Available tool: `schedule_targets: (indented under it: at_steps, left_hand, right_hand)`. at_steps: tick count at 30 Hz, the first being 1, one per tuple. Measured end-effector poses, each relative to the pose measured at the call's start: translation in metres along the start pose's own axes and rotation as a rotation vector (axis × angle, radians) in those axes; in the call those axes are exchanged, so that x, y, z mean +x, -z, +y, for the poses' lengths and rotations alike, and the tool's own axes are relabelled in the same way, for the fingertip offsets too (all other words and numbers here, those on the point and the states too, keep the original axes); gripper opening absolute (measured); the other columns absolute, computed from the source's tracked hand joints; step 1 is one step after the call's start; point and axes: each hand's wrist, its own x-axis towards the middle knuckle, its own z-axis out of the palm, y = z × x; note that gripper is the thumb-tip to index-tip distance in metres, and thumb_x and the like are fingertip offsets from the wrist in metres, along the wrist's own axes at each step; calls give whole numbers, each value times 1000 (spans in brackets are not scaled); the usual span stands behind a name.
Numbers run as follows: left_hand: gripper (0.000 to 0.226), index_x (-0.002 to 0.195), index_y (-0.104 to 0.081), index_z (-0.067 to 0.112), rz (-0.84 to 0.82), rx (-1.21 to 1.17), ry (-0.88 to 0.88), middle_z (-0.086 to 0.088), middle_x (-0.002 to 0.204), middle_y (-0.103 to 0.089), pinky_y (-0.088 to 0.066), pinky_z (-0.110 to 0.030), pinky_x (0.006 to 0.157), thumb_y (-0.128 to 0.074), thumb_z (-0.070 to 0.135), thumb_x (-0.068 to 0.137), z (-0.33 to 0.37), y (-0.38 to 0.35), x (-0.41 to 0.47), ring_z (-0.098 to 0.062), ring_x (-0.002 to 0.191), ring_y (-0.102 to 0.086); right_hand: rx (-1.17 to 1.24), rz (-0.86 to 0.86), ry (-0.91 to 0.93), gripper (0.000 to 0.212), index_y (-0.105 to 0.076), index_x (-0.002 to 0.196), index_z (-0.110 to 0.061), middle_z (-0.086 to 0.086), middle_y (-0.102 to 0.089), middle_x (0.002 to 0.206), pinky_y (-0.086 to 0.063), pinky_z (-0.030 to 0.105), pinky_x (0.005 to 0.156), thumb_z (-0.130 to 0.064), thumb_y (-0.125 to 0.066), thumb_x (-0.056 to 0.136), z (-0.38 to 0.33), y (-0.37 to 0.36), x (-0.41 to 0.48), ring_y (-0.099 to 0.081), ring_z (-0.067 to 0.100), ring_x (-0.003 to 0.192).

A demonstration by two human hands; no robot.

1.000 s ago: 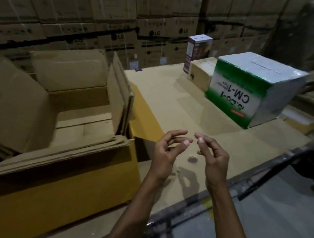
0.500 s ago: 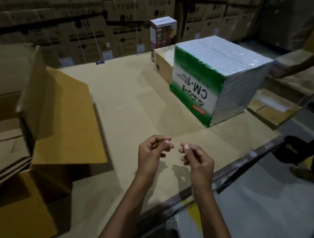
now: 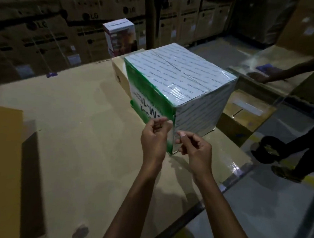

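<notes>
Left grip (image 3: 154, 137) and right grip (image 3: 194, 150) pinched thumb to forefinger, on what I cannot tell, probably to pick at the corner of the box (image 3: 177, 77) just beyond.

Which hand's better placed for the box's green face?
Probably left: the left hand overlaps the box's green face; the right hand sits past the near corner, before the white side.

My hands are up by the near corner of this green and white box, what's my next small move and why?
Probably take hold of the green and white box at that corner: left hand and right hand sit curled just before it, apparently gripping nothing.
</notes>
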Motion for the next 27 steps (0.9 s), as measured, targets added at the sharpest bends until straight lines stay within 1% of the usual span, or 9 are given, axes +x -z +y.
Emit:
schedule_targets:
  at_steps: [3,5,9,14,17,20,23,25,27]
  left_hand:
    - [41,120,-67,31,84,69,-118,2,119,-70,-55,-37,95,-75,47,83,7,-28,19,-16,112,-65]
    - [46,129,-61,46,134,166,-187,4,133,-62,-51,-39,104,-71,57,85,9,-43,28,-15,124,-58]
    - [41,137,-57,54,233,261,-190,0,143,-49,-39,-36,114,-64,53,97,11,-76,38,-13,134,-46]
    - [33,134,-63,46,381,216,-149,7,140,-55,-42,-39,115,-60,41,101,-2,-105,48,4,118,-52]
    - [34,128,-64,51,422,192,-165,17,139,-59,-43,-41,115,-57,47,96,-10,-102,47,-1,129,-53]
    - [31,127,-66,51,453,142,-175,23,137,-63,-45,-44,115,-56,44,98,-11,-91,40,-4,131,-56]
    - [30,128,-67,49,521,72,-167,21,136,-65,-51,-56,107,-55,41,101,-9,-72,32,-16,129,-61]
    - [28,127,-70,44,582,8,-134,16,135,-66,-59,-48,91,-55,37,104,-8,-53,25,-18,121,-65]
    - [29,127,-71,42,626,-52,-95,11,136,-67,-59,-38,70,-53,35,105,-8,-29,16,-19,111,-66]
  right_hand:
    - [-31,42,23,11,-78,105,-20,-1,-77,94,-54,28,75,-19,-70,99,6,18,42,-65,7,82]
    - [-106,84,78,20,-73,118,-27,-4,-72,115,-58,35,90,-29,-71,98,9,29,72,-65,8,103]
    - [-307,80,271,55,-47,140,-51,-14,-32,145,-47,49,111,-55,-71,90,-6,56,133,-34,15,141]
    - [-339,141,186,89,-23,159,-40,6,-9,166,-31,57,120,-60,-73,88,-23,79,197,-18,25,152]
    - [-286,31,145,96,-15,158,-45,0,-18,167,-28,66,118,-70,-69,84,-23,90,213,-24,26,153]
    - [-296,-35,186,96,-14,161,-38,-3,-25,167,-21,66,120,-63,-70,87,-27,88,206,-26,21,152]
    - [-320,-62,273,99,-14,161,-40,-5,-27,166,-18,68,118,-73,-65,82,-35,76,187,-25,16,151]
    - [-332,-108,362,97,-16,161,-41,-3,-29,164,-22,65,117,-72,-65,83,-41,65,172,-25,10,148]
    - [-355,-155,489,93,-21,162,-38,-1,-33,163,-26,63,115,-68,-66,87,-48,51,155,-27,9,147]
